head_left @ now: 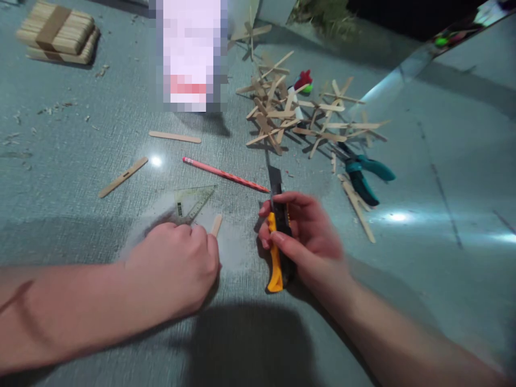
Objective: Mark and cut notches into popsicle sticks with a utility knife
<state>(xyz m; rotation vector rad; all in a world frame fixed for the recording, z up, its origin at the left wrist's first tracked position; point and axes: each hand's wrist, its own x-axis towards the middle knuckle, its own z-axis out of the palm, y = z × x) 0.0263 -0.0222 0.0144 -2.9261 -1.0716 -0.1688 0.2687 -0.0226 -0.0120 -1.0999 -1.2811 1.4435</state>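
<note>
My right hand (308, 231) is wrapped round a yellow and black utility knife (278, 242), its dark blade pointing away from me. On the left, my left hand (181, 263) is closed, knuckles up, low over the table. The tip of a craft stick (216, 226) sticks out beside its fingers, and the rest is hidden by the hand. Just beyond the knuckles lies a clear set square (195, 200). A red pencil (226, 174) lies further off, its point near the knife blade. Two loose craft sticks rest to the left, one with a dark slot (123, 177).
A banded bundle of craft sticks (60, 32) sits at the far left. Several crossed-stick pieces (278, 107) are heaped at the back right. Near them lie teal-handled pliers (363, 174), split sticks (358, 207) and a small red and green object (305, 81). Wood shavings dot the table (100, 107).
</note>
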